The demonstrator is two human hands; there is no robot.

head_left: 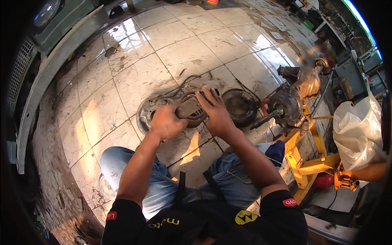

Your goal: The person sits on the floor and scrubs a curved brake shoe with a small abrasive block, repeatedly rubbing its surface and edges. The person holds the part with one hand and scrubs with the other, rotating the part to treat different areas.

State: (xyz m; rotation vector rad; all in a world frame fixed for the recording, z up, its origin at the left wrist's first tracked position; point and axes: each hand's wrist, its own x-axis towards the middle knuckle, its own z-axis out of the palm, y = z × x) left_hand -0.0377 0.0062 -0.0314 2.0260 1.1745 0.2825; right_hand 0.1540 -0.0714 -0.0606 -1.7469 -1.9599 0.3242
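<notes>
Between my hands, just above the tiled floor, is a dusty brown curved metal part (189,108) with a coil spring showing at its right side. My left hand (166,122) is closed around its left end, thumb along the near edge. With fingers stretched out, my right hand (216,113) lies over its right side, partly hiding it. Behind my left hand lies a round metal plate (143,116) with holes. A dark round drum-like part (240,108) sits on the floor just right of my right hand. Thin dark cables (185,83) lie beyond the part.
At right, a greasy axle assembly (306,83) with a round hub (284,102) rests near a yellow metal stand (316,165). A whitish plastic bag (357,130) is farther right. A vehicle's metal bumper (45,81) curves along the left. My bent knees flank the work.
</notes>
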